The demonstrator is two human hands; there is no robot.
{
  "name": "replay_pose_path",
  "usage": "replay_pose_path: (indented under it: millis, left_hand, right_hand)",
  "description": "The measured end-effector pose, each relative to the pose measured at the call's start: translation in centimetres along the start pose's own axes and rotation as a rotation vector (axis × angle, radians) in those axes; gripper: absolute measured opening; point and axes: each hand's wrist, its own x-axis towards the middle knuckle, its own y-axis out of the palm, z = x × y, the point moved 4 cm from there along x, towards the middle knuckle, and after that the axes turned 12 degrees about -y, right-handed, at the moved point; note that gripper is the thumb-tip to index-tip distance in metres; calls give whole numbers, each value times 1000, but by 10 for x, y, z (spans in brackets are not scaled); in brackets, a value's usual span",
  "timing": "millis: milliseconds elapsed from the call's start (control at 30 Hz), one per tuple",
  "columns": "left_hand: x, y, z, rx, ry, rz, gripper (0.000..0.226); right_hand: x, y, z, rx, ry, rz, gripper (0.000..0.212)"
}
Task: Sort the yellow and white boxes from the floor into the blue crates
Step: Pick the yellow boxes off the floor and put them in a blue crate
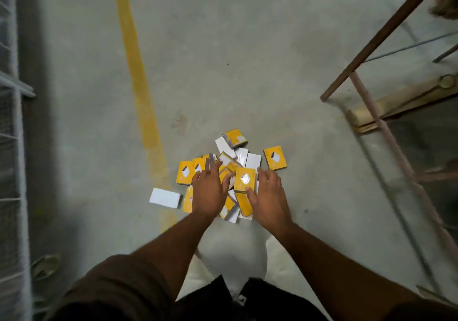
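Several small yellow and white boxes lie in a loose pile (238, 162) on the concrete floor in the head view. My left hand (208, 192) is spread, fingers straight, over the left part of the pile. My right hand (267, 192) reaches in from the right, and its thumb and fingers flank a yellow box (245, 179) that sits on top. Whether that hand grips the box is unclear. One white box (164, 197) lies apart at the left, one yellow box (275, 157) apart at the right. No blue crate is in view.
A yellow painted line (138, 78) runs down the floor left of the pile. A brown metal frame (366, 53) with a pale leg stands at the right. A wire-mesh cage (12, 147) lines the left edge. A white sack (235, 251) lies between my arms.
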Motion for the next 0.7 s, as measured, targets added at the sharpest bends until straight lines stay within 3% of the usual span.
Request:
replay_pose_path:
  millis: [67,300,700]
  left_hand:
    - [8,36,-11,-56,-128,12,44]
    - [48,166,-12,-293,-388,106,55]
    - [117,401,75,-349,-533,277,57]
  right_hand:
    - [22,13,-36,20,-33,80,58]
    - [90,96,-127,91,-10,184,61]
    - [153,314,-254,84,79,314,61]
